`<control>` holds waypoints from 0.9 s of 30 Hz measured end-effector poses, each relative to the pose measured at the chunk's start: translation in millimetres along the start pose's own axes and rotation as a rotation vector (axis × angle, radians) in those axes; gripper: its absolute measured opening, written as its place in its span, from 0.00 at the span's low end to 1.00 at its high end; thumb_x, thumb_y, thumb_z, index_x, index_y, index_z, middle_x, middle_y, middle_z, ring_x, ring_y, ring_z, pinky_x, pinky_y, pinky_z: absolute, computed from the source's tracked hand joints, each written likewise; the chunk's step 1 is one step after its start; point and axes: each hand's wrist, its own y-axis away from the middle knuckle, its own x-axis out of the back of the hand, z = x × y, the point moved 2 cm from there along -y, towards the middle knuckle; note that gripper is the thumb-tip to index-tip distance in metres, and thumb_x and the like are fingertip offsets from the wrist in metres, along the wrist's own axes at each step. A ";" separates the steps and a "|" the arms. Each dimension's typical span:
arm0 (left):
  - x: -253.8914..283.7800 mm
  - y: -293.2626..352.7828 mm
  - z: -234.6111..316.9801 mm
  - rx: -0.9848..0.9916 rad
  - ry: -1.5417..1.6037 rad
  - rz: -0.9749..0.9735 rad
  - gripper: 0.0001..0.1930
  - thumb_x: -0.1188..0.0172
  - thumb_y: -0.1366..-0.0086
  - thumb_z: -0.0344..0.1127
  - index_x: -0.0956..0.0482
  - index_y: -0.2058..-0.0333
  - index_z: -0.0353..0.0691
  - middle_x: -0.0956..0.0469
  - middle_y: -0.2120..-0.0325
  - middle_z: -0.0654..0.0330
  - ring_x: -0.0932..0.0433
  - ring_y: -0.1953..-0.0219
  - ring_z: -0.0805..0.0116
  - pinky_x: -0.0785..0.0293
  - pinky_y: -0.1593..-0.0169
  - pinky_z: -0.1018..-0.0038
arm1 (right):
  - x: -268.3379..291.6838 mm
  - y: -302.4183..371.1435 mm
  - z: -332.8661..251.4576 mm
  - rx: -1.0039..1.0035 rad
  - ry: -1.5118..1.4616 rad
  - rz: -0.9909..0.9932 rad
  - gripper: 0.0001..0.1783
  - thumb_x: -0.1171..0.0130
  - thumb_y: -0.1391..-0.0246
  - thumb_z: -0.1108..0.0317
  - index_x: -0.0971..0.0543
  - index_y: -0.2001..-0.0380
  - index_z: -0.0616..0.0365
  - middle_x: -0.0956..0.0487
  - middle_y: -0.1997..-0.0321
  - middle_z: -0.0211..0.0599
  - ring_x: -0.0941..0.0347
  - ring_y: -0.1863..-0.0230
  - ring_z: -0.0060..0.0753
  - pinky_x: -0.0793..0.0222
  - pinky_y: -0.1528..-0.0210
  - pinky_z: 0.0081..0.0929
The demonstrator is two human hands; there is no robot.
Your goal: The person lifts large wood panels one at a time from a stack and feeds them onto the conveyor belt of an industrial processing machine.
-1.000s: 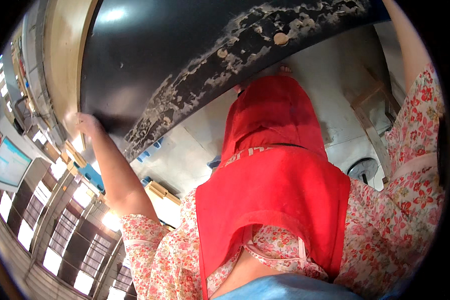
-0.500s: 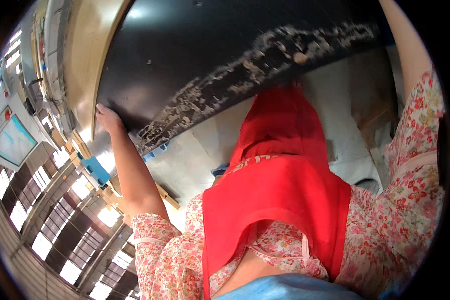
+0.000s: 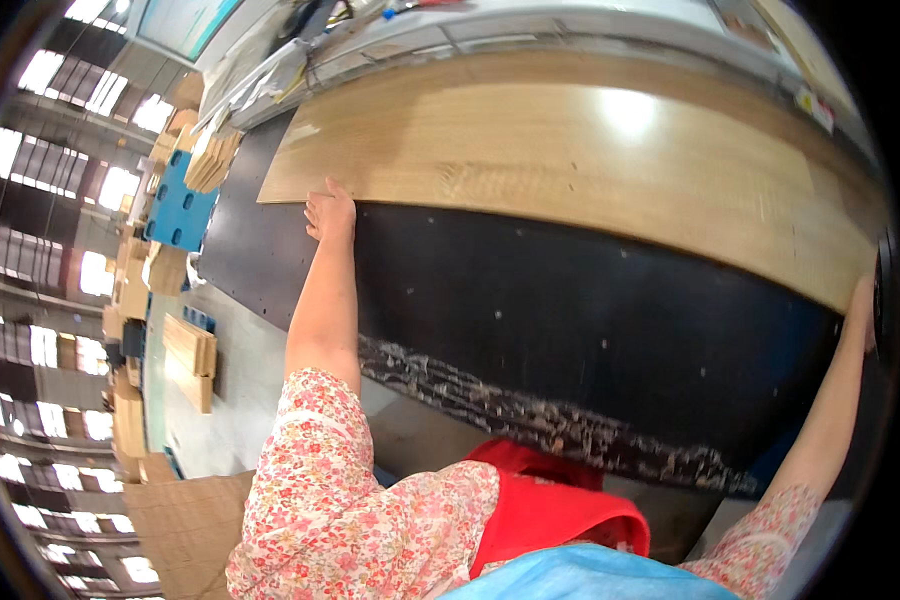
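A long, light wood-grain panel (image 3: 530, 150) lies flat on a black worktop (image 3: 530, 290). My left hand (image 3: 331, 212) is at the panel's near edge, close to its left end. One finger reaches onto the panel's face; the other fingers bend beside the edge, partly hidden. Far to the right, my right hand (image 3: 868, 315) is at the panel's near right corner. Its fingers are mostly lost at the dark rim of the picture. Both arms are stretched out wide.
The worktop's front edge (image 3: 530, 410) is scuffed and flaking. A metal rail (image 3: 450, 40) runs behind the panel. To the left stand a blue plastic crate (image 3: 182, 205), stacked boards (image 3: 213, 160) and more boards on the floor (image 3: 190, 355). A screen (image 3: 185, 22) is at the upper left.
My view has swung up and turned, so the panel now spans the upper middle. My left hand stays at the panel's edge. My right hand has come into view at the right.
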 end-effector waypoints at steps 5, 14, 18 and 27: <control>-8.4 -15.8 1.6 0.007 -0.129 -0.052 0.40 0.66 0.35 0.60 0.56 0.36 0.34 0.55 0.35 0.43 0.60 0.31 0.51 0.63 0.33 0.56 | -15.7 -43.6 17.8 -0.086 0.136 0.012 0.39 0.64 0.49 0.36 0.42 0.36 0.41 0.38 0.35 0.44 0.45 0.36 0.58 0.62 0.38 0.64; -15.6 -11.4 14.3 -0.028 -0.030 -0.049 0.38 0.65 0.34 0.58 0.56 0.36 0.32 0.58 0.36 0.38 0.62 0.32 0.48 0.65 0.33 0.55 | -27.2 -62.7 33.3 -0.114 0.058 0.018 0.39 0.65 0.47 0.35 0.43 0.36 0.42 0.39 0.35 0.41 0.45 0.36 0.58 0.60 0.38 0.63; -7.4 -15.0 6.0 -0.005 -0.066 -0.044 0.38 0.65 0.34 0.58 0.56 0.36 0.33 0.58 0.35 0.39 0.62 0.31 0.49 0.65 0.33 0.56 | -34.1 -41.2 13.5 -0.165 0.124 0.006 0.37 0.66 0.46 0.36 0.42 0.36 0.38 0.40 0.34 0.33 0.47 0.36 0.60 0.58 0.38 0.60; -8.3 -13.3 5.9 0.003 -0.039 -0.063 0.38 0.66 0.33 0.57 0.56 0.36 0.33 0.58 0.35 0.39 0.62 0.32 0.48 0.66 0.33 0.56 | -11.5 -19.1 -1.8 -0.200 0.111 0.055 0.34 0.67 0.44 0.39 0.44 0.35 0.35 0.43 0.32 0.28 0.51 0.35 0.61 0.58 0.37 0.58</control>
